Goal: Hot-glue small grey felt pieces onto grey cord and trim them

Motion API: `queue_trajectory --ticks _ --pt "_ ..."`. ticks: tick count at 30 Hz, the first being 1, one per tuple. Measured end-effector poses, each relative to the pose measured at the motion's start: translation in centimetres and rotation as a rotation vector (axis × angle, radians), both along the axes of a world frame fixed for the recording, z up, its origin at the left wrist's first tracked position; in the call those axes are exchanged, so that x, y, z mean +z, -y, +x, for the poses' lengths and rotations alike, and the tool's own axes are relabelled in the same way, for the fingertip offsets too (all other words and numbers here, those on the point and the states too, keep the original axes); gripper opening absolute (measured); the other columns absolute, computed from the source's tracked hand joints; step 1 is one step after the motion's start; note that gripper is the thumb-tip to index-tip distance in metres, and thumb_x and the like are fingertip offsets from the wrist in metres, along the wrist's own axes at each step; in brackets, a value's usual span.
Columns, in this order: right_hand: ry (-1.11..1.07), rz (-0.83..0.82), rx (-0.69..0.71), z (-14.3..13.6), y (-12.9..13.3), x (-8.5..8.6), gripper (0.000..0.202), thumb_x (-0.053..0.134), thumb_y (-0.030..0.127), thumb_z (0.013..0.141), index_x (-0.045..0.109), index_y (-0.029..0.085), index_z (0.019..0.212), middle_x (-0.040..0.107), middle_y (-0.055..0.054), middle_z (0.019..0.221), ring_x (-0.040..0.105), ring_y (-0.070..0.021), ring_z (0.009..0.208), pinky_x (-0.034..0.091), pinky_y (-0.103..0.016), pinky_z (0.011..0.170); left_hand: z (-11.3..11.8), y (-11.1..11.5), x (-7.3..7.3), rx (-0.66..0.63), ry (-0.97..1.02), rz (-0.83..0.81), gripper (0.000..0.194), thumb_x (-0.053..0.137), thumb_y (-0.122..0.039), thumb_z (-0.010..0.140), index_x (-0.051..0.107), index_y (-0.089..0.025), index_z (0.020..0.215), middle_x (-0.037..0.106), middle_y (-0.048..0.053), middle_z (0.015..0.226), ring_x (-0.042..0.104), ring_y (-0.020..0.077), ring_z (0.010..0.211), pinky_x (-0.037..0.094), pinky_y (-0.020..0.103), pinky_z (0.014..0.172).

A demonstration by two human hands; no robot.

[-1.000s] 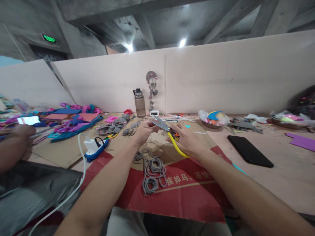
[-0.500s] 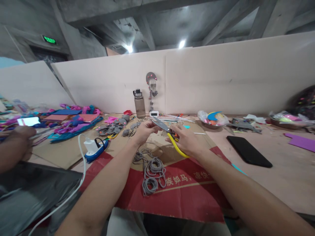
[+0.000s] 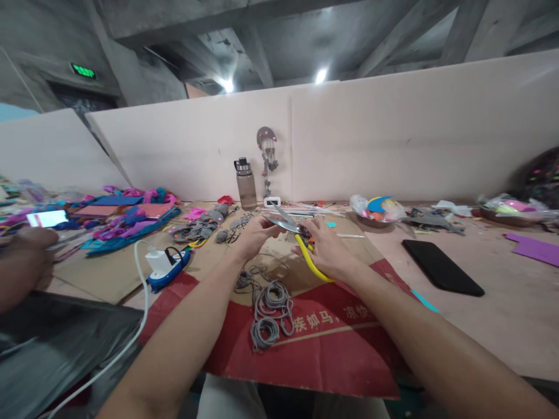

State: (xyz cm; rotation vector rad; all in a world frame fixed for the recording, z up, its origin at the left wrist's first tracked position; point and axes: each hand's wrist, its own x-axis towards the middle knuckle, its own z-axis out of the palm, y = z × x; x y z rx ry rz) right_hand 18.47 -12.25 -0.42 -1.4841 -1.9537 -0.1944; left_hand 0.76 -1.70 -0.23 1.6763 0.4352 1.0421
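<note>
My right hand is closed round the yellow handles of a pair of scissors. The blades point left and stand apart. By their tips my left hand is closed in a pinch; what its fingers hold is too small to make out. Below the hands, coils of grey cord lie on a red and brown cardboard sheet. Left of my left hand is a pile of grey felt pieces with pink dots.
A bottle stands by the partition, near a hanging grey moon ornament. On the right lie a black phone and a bowl of scraps. A power strip and another person's hand are on the left.
The scissor blades have spread apart from nearly closed. Both my hands stay in about the same place, and the view has shifted slightly.
</note>
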Motion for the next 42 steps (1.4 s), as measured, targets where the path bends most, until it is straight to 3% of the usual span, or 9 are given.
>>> queue_trajectory --ticks 25,36,42 --pt "-0.031 -0.036 0.029 0.28 0.16 0.07 0.051 0.054 0.055 0.08 0.05 0.024 0.121 0.049 -0.009 0.106 0.053 -0.021 0.086 0.043 -0.035 0.079 -0.33 0.25 0.24 0.026 -0.06 0.083 0.026 0.073 -0.036 0.067 0.07 -0.014 0.08 0.066 0.004 0.076 0.053 0.0116 0.066 0.039 0.024 0.061" --pt "0.002 -0.034 0.019 0.43 0.25 0.04 0.053 0.052 0.056 0.081 0.05 0.024 0.125 0.052 -0.009 0.101 0.052 -0.019 0.08 0.041 -0.032 0.074 -0.37 0.52 0.35 0.028 -0.066 0.078 0.024 0.075 -0.033 0.064 0.071 -0.014 0.079 0.065 0.003 0.074 0.053 0.0113 0.066 0.039 0.024 0.063" --pt "-0.005 -0.039 0.017 0.5 0.16 0.22 0.05 0.053 0.056 0.081 0.055 0.023 0.117 0.056 -0.008 0.092 0.051 -0.0196 0.079 0.04 -0.031 0.071 -0.37 0.64 0.38 0.068 -0.079 0.067 0.02 0.072 -0.031 0.067 0.068 -0.014 0.077 0.063 0.001 0.071 0.052 0.0107 0.066 0.038 0.024 0.064"
